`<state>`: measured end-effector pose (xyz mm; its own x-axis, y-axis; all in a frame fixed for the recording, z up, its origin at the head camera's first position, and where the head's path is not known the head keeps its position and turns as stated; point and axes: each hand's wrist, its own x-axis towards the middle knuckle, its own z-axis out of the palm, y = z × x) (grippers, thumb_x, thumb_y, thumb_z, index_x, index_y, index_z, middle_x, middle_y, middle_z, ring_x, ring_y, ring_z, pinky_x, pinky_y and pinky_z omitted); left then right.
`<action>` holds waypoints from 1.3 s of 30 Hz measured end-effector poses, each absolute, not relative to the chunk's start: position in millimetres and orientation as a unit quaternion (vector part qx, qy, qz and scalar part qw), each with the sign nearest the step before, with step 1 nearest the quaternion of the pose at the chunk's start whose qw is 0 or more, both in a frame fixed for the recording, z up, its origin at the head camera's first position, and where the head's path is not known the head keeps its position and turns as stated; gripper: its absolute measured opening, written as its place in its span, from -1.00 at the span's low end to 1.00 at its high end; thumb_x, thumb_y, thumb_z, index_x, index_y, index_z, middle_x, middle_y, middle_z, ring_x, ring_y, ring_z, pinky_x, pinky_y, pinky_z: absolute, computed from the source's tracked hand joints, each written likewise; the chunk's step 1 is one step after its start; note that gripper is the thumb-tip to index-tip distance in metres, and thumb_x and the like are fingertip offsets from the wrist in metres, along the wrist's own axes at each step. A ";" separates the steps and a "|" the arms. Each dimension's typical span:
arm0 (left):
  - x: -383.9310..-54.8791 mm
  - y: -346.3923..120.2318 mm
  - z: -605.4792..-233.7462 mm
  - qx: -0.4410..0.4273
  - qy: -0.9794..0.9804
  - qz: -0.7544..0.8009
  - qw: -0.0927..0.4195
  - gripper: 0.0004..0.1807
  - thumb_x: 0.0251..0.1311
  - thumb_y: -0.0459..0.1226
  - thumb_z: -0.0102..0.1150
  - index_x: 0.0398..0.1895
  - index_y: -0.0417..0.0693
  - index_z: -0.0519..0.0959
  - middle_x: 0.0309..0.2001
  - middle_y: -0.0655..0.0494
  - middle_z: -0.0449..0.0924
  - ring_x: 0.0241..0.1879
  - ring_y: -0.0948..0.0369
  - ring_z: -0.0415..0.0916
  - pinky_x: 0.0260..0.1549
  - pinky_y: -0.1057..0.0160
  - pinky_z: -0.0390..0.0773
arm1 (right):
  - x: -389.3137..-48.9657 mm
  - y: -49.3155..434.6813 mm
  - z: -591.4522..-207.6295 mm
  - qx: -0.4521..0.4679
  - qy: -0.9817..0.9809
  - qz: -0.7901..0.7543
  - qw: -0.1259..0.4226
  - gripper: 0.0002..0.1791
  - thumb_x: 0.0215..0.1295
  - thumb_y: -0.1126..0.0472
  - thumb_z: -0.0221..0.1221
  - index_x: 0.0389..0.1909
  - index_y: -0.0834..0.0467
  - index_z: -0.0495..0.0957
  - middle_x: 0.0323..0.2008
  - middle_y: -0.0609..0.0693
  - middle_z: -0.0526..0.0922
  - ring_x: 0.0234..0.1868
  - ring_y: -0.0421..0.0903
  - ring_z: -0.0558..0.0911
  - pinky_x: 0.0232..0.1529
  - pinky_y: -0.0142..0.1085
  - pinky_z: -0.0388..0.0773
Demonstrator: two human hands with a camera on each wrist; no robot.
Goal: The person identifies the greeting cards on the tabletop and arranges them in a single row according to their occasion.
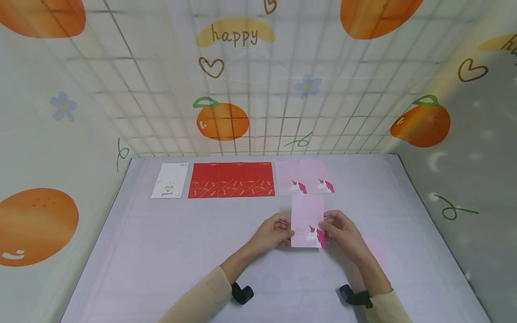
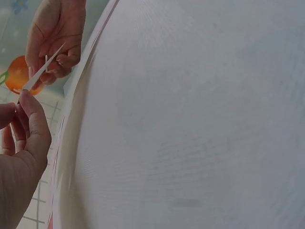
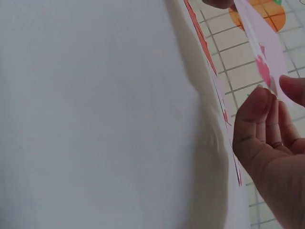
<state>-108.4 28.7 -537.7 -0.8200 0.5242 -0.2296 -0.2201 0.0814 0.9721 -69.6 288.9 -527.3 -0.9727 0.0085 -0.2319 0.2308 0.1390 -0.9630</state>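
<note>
A pink paper card (image 1: 304, 213) with a white unicorn and a magenta mane is held up over the table, between both hands. My left hand (image 1: 269, 232) pinches its left edge near the bottom, while my right hand (image 1: 344, 233) pinches the right edge beside the unicorn. Seen from the left wrist, the card (image 2: 42, 70) appears nearly edge-on as a thin sliver. In the right wrist view the thumb and fingers of the right hand (image 3: 267, 136) grip the lower part of the card (image 3: 268, 45).
Along the table's back edge lie a white card (image 1: 169, 179) with a gold diamond, three red cards (image 1: 231, 179) with gold marks, and two pink unicorn cards (image 1: 303, 175). More pink paper (image 1: 376, 249) lies partly hidden under the right forearm. A printed curtain (image 1: 266, 112) over a grid stands behind.
</note>
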 end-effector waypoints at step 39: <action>-109.6 26.7 -536.4 0.092 0.723 0.651 0.214 -0.73 0.29 -0.28 0.29 -0.03 -0.08 0.46 -0.21 0.06 0.57 -0.28 0.17 0.65 -0.28 0.22 0.69 | -68.0 282.4 -532.6 0.051 0.770 -0.632 0.072 -0.57 0.38 0.11 0.27 0.16 0.16 0.42 -0.09 0.24 0.51 -0.20 0.06 0.62 -0.18 -0.31 0.64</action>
